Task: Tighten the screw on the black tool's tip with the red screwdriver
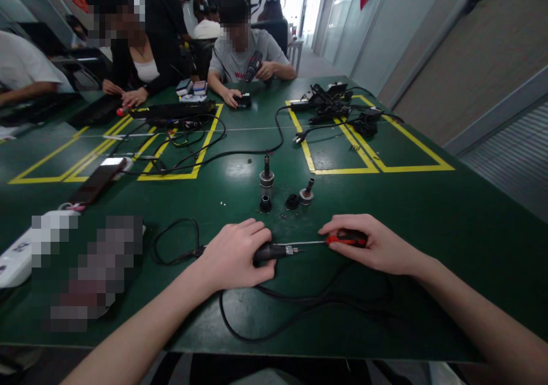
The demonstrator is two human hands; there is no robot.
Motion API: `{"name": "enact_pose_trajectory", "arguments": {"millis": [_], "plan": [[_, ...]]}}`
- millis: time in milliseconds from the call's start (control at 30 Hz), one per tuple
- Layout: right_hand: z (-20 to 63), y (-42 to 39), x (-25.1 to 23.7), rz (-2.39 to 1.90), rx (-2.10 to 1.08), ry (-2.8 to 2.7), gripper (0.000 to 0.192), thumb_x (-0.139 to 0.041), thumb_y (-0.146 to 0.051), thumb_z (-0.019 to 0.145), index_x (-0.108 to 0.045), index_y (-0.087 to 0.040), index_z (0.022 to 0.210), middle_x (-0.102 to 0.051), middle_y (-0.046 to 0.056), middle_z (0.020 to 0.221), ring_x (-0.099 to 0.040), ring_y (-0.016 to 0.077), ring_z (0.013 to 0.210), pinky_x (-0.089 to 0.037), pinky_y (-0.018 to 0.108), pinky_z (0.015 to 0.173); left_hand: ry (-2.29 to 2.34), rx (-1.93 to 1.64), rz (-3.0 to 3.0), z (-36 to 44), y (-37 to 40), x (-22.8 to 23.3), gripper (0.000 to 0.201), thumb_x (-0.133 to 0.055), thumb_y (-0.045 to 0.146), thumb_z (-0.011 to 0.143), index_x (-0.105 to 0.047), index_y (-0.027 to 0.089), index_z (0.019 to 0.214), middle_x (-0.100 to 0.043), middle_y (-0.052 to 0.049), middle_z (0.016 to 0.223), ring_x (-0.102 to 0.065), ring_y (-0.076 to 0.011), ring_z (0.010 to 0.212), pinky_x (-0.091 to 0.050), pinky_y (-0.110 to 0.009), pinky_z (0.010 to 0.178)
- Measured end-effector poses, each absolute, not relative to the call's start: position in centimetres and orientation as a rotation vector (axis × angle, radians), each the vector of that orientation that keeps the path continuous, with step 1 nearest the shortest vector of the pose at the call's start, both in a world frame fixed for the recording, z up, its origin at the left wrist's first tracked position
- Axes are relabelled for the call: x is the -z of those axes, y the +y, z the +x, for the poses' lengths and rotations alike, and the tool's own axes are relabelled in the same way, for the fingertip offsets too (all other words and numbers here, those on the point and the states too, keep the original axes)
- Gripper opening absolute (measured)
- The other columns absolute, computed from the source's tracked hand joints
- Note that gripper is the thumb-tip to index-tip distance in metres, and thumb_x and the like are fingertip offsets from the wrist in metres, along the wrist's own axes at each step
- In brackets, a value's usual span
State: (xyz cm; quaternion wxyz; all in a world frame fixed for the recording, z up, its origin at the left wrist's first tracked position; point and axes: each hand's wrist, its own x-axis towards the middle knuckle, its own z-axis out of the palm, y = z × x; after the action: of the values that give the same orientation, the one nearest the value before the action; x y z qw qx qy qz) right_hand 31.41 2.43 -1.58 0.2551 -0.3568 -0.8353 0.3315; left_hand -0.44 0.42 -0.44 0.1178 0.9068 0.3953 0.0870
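Both forearms reach in: my left hand [235,254] clamps the black tool [274,252] on the desk [428,214], right hand [372,245] grips the screwdriver [342,239]; its tip could slip, scattering loose parts [280,194].

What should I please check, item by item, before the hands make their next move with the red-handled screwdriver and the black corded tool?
1. Left hand grips the black corded tool on the green table: ok.
2. Right hand holds the red-handled screwdriver: ok.
3. Screwdriver tip seated at the tool's metal nose: cannot tell.
4. Black cable loops under the right wrist: not ok.
5. Small loose metal parts stand apart, beyond the hands: ok.
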Motion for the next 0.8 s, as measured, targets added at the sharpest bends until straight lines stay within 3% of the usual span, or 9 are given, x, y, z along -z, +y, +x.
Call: {"name": "enact_pose_trajectory", "arguments": {"millis": [167,333,667,800], "plan": [[31.33,2.4,1.49,-0.966,-0.878,-2.308,0.02,-0.07,-0.035,0.1,-0.082,-0.022,0.11,-0.081,0.007,0.092,-0.074,0.0199,0.076,-0.058,0.03,0.071,1.158,-0.258,2.657,-0.44,0.44,0.46,0.01,-0.066,0.029,0.087,-0.058,0.023,0.087,-0.069,-0.001,0.087,-0.065,-0.021,0.084,-0.046,-0.032,0.068],[31.25,2.49,1.58,-0.981,-0.937,-2.303,0.032,-0.054,-0.033,0.109,-0.082,-0.02,0.113,-0.082,0.006,0.083,-0.075,0.0183,0.069,-0.056,0.028,0.064,1.159,-0.272,2.664,-0.42,0.44,0.51,0.009,-0.066,0.028,0.087,-0.059,0.022,0.088,-0.069,-0.001,0.086,-0.064,-0.0208,0.084,-0.049,-0.032,0.069],[31.44,2.48,1.53,-0.955,-0.862,-2.288,0.017,-0.071,-0.029,0.098,-0.081,-0.023,0.11,-0.081,0.007,0.092,-0.075,0.0202,0.078,-0.06,0.031,0.075,1.152,-0.26,2.654,-0.41,0.42,0.36,0.009,-0.065,0.028,0.086,-0.058,0.022,0.088,-0.068,-0.001,0.085,-0.065,-0.0214,0.084,-0.048,-0.032,0.068],[31.45,2.55,1.52,-0.958,-0.857,-2.305,0.019,-0.068,-0.028,0.099,-0.081,-0.021,0.112,-0.082,0.007,0.094,-0.076,0.0206,0.081,-0.059,0.031,0.077,1.163,-0.251,2.655,-0.43,0.42,0.37,0.009,-0.066,0.027,0.086,-0.059,0.022,0.088,-0.067,-0.001,0.085,-0.064,-0.0217,0.083,-0.048,-0.033,0.068]]}}
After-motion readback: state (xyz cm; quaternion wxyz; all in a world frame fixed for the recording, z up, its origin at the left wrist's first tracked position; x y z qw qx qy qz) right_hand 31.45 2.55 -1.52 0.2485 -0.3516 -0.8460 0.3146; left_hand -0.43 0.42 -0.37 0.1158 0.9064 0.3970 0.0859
